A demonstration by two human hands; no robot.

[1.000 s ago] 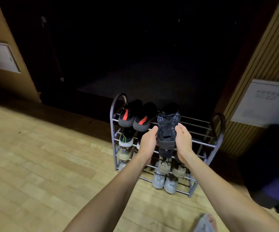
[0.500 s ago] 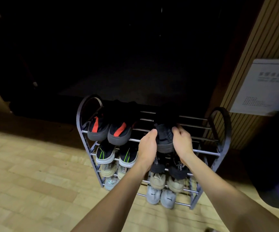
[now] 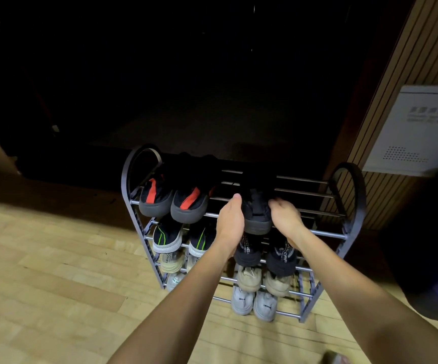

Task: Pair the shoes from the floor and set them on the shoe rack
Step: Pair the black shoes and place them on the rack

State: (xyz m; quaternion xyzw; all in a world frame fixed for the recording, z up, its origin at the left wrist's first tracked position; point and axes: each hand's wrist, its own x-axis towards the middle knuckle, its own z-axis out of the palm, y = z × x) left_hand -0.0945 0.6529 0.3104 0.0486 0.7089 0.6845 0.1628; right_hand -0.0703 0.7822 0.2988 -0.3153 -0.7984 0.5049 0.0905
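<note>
I have both hands on the dark shoe [image 3: 256,215] at the middle of the frame, setting it on the top bars of the shoe rack [image 3: 349,206]. My left hand [image 3: 229,222] lies along its left side with the fingers fairly straight, pressed flat against it; my right hand [image 3: 285,216] curls round its right side, so the shoe stays square as it settles. Its heel juts over the front bar, and the toe vanishes into shadow, so I cannot tell whether it lies flat. To its left sits the red-striped pair [image 3: 176,200], close by. To its right the bars are bare as far as the rack's side hoop, probably room for its mate.
</note>
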